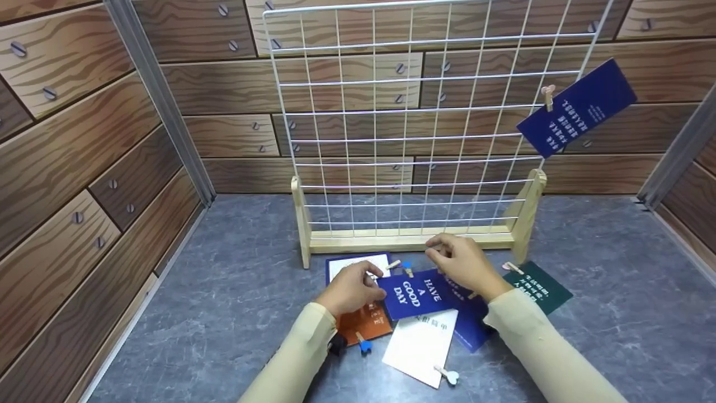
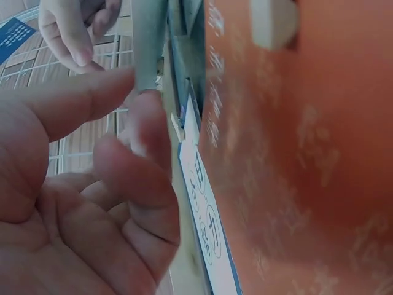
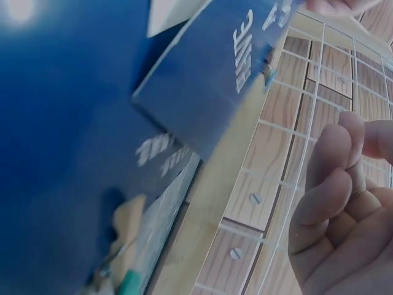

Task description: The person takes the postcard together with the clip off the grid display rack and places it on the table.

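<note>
My left hand [image 1: 351, 288] pinches the left edge of a blue card [image 1: 411, 296] lettered "HAVE A GOOD DAY". In the left wrist view that card [image 2: 149, 43] appears nearly edge-on between thumb and fingers. A small wooden clothespin with a blue top [image 1: 408, 270] stands at its upper edge. My right hand [image 1: 461, 263] hovers beyond the card's right end, before the rack's wooden base, fingers loosely bent. Nothing shows between the right hand's fingers [image 3: 331, 160] in the right wrist view. Beneath the held card lie a larger blue card [image 1: 472, 327] and a white card [image 1: 422, 347].
A white wire grid rack [image 1: 411, 162] stands behind, with a dark blue card [image 1: 582, 106] clipped at its right side. Around the hands lie an orange card [image 1: 366, 324], a green card [image 1: 545, 291] and a blue-edged white card [image 1: 358, 260]. Several have clothespins.
</note>
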`<state>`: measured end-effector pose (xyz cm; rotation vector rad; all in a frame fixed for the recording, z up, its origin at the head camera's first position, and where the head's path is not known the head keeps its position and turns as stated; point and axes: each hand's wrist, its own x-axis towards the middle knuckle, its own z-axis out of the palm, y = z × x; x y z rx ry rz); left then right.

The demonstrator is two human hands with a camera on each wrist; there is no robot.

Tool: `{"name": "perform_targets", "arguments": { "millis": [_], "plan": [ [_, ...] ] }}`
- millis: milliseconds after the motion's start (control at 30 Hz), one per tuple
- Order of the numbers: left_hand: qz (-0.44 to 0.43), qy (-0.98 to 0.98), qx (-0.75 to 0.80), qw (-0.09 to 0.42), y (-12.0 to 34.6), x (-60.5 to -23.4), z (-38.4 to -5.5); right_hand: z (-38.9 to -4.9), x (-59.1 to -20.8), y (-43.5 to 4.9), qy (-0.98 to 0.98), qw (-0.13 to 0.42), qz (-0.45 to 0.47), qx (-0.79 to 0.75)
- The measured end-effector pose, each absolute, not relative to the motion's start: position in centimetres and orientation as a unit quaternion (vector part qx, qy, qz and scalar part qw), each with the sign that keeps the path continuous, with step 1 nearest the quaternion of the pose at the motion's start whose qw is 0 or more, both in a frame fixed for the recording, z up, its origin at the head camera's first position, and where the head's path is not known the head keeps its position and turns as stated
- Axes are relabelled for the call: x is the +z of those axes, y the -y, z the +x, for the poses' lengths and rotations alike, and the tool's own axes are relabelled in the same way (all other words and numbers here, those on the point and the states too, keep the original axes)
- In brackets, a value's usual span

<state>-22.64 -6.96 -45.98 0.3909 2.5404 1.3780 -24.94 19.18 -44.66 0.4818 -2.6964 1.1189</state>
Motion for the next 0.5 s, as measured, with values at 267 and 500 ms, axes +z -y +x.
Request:
{"name": "perform_targets", "arguments": {
  "millis": [267, 500],
  "plan": [
    [0.141, -0.881, 0.437, 0.112, 7.2, -46.2, -22.6, -24.6, -45.4, -20.9, 0.896, 0.11, 0.153, 0.401],
    [0.158, -0.889, 0.418, 0.101, 7.5, -46.1, -22.5, -24.3, -45.6, -21.9, 0.895, 0.107, 0.13, 0.412]
  ]
}}
